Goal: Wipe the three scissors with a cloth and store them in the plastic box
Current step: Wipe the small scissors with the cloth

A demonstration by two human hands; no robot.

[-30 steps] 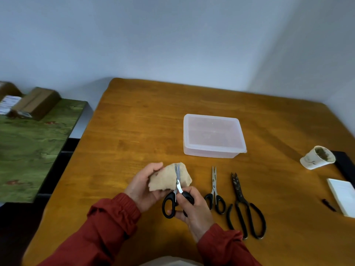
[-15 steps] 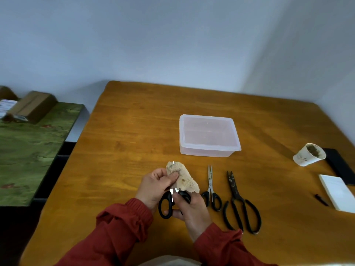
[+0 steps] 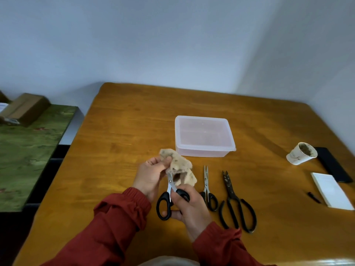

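Note:
My right hand (image 3: 189,210) grips the black handles of a pair of silver-bladed scissors (image 3: 166,203) just above the wooden table (image 3: 123,143). My left hand (image 3: 151,176) pinches a beige cloth (image 3: 179,167) that is wrapped over the blades, so their tips are hidden. To the right, a small pair of black-handled scissors (image 3: 208,191) and a large dark pair (image 3: 235,204) lie flat, tips pointing away from me. The translucent plastic box (image 3: 203,136) stands behind them with its lid on.
A paper cup (image 3: 301,156) lies on its side at the right. Near it are a black phone (image 3: 333,164), a white pad (image 3: 331,190) and a small black cap (image 3: 313,196). A green-covered surface (image 3: 28,154) with a cardboard box (image 3: 25,108) stands left of the table.
The cloth has slid from beside the blade to cover it, moving along toward the tip. Both hands stay at the table's near edge; the other two scissors and the box have not moved.

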